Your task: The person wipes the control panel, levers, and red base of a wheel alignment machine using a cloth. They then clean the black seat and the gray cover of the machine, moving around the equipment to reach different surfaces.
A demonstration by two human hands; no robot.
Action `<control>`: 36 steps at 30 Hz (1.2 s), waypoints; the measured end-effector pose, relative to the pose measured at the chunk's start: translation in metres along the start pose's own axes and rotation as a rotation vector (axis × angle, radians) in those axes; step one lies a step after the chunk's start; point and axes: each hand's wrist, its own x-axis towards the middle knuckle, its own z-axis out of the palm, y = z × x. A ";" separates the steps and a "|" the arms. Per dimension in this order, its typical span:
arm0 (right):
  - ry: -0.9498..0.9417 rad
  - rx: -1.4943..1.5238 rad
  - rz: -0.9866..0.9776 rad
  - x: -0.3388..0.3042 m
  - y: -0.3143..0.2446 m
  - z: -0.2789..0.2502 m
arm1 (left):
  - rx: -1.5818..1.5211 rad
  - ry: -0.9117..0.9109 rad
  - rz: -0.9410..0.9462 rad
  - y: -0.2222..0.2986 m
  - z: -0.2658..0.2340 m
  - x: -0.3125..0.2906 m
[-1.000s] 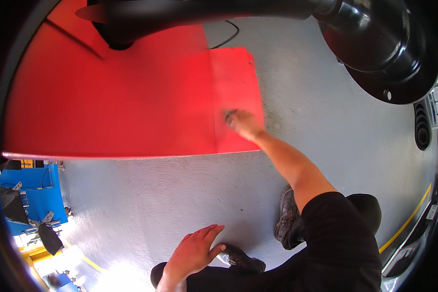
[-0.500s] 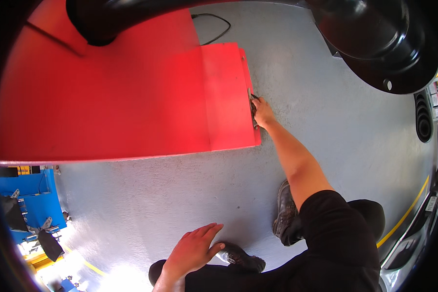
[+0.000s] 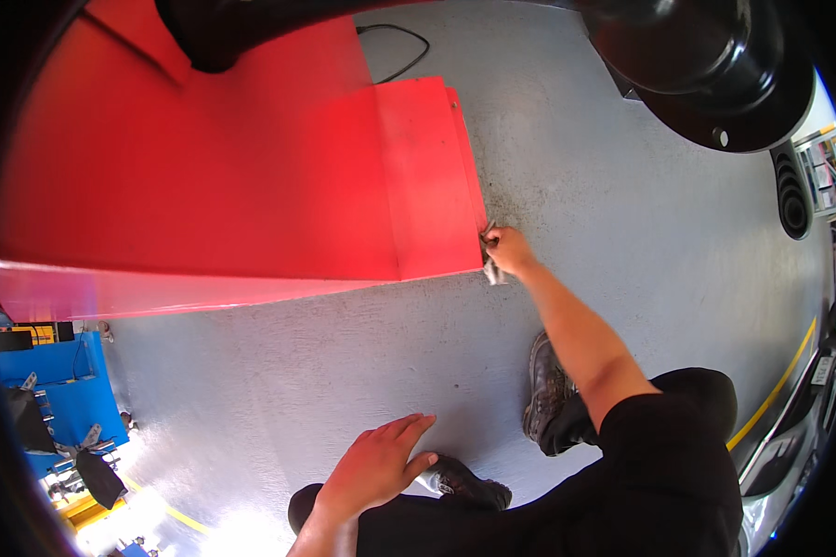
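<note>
A large red metal cabinet (image 3: 279, 176) fills the upper left, its narrower red end section (image 3: 427, 176) reaching to the middle. At the near corner of that section, my right hand (image 3: 509, 251) is closed on a crumpled grey rag (image 3: 495, 271). The rag hangs partly below my fingers and lies against the cabinet's right edge; the rest of it is hidden in my grip. My left hand (image 3: 373, 466) hovers low in the picture, near my knee, fingers stretched out, holding nothing.
Grey painted floor (image 3: 325, 362) surrounds my dark boots (image 3: 548, 390). A black rounded machine part (image 3: 715, 74) overhangs the upper right. A black cable (image 3: 423, 56) lies behind the cabinet. Blue equipment (image 3: 84, 390) stands at the left, a car (image 3: 790, 436) at the lower right.
My right hand has slid along the cabinet's right edge toward me, down to the near corner, bringing the rag with it. My left hand stays nearly in place. The view has shifted slightly.
</note>
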 end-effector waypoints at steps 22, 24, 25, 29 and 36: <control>-0.720 -0.004 -0.210 -0.228 -0.071 -0.058 | -0.430 -0.536 0.025 0.126 0.091 0.016; -0.778 -0.037 -0.174 -0.293 -0.078 -0.099 | -0.617 -0.456 -0.094 0.118 0.139 0.021; -0.780 -0.005 -0.183 -0.319 -0.079 -0.123 | -0.690 -0.333 -0.113 0.107 0.182 0.013; -0.750 0.144 -0.168 -0.414 -0.058 -0.279 | -1.215 -0.100 -0.492 0.147 0.265 -0.048; -0.330 0.483 0.437 -0.540 0.069 -0.510 | -1.335 0.170 -0.755 0.211 0.163 -0.168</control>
